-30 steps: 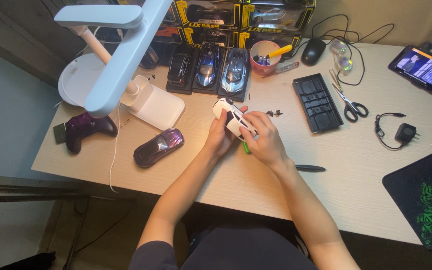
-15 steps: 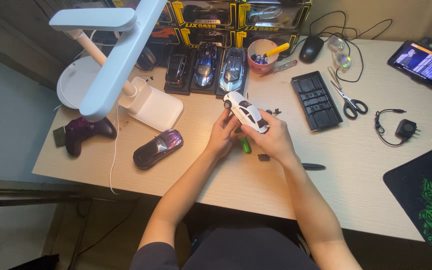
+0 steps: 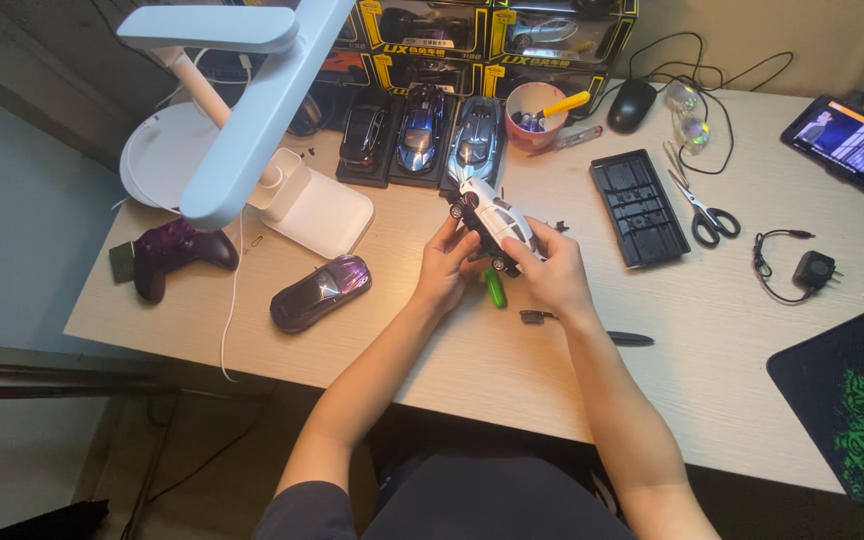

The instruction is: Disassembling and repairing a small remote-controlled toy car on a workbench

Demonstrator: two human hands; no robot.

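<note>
Head view: both hands on white model car (image 3: 495,222).
Left hand (image 3: 444,272) and right hand (image 3: 554,275) grip it, raised above surface (image 3: 552,370), near green tool (image 3: 494,291).

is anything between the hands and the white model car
Nothing visible. Both the left hand and the right hand already hold the white model car directly, raised above the desk. A green tool lies just beneath, not in the way.
</note>
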